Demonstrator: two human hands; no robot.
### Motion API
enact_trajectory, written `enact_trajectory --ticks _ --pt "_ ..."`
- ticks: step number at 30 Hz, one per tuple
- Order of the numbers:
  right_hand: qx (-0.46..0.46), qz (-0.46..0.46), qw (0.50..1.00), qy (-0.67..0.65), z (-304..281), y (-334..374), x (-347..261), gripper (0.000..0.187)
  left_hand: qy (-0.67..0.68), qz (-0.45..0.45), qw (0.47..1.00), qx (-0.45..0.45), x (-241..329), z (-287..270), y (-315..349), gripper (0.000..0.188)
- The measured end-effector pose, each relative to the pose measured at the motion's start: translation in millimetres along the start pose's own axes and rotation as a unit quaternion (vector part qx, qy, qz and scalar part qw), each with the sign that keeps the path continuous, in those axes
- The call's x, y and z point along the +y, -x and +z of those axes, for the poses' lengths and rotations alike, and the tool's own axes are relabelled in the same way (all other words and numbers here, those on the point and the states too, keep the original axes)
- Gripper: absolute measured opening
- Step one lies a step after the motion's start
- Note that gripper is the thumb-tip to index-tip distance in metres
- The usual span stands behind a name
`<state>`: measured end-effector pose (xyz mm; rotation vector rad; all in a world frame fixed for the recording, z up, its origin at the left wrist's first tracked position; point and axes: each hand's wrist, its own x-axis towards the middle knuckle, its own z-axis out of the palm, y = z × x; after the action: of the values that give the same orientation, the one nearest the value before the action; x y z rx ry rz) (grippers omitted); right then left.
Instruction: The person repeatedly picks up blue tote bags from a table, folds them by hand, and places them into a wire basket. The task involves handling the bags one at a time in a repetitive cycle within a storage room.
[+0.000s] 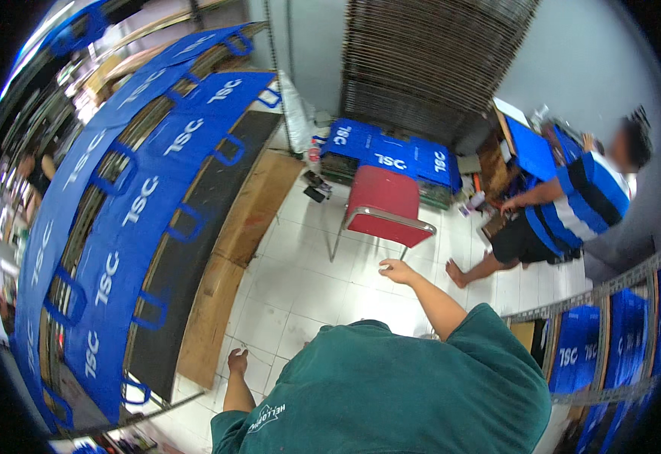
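Observation:
My left hand (237,361) hangs low beside the wooden board edge of the long bench. Its fingers look curled, with a tiny pale bit at the fingertips that I cannot make out. My right hand (397,271) reaches forward, fingers apart and holding nothing, just short of a red chair (383,198) with a metal frame. Blue bag panels (140,198) with white lettering and handle loops lie in rows on the bench to my left.
A person (572,200) in a striped shirt sits at the right by a blue panel (531,151). More blue panels (391,153) lie behind the chair, below a tall rack (429,60). A metal shelf (603,348) holds blue pieces. Bottles (314,153) stand on the white tiled floor (293,280).

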<state>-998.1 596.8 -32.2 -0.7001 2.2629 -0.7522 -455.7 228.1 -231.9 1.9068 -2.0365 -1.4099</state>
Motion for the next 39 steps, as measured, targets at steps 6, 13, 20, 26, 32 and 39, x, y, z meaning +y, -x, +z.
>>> enact_trajectory --ticks 6,13,20,26,32,39 --pt "0.163 0.149 0.941 -0.256 -59.7 77.8 67.5 0.035 -0.097 0.000 0.990 -0.099 72.3 67.7 6.1 0.057" --pt "0.121 0.329 0.914 -0.204 -24.0 111.3 188.7 0.032 -0.119 0.143 0.955 -0.233 197.7 145.4 55.5 0.054" --pt "0.158 0.115 0.979 -0.064 -13.1 72.4 204.9 0.038 -0.177 0.242 0.931 -0.209 267.1 146.0 108.1 0.053" --pt "0.168 0.069 0.964 -0.195 -70.6 26.4 111.7 0.031 -0.207 0.135 0.950 -0.190 199.7 116.3 107.8 0.053" --pt "0.167 0.003 0.934 -0.316 -108.9 8.4 38.1 0.028 -0.200 0.031 0.965 -0.168 122.4 88.6 121.6 0.055" --pt "0.196 0.023 0.899 -0.390 -154.8 4.8 7.2 0.028 -0.166 0.018 0.971 -0.171 105.6 86.6 150.6 0.054"
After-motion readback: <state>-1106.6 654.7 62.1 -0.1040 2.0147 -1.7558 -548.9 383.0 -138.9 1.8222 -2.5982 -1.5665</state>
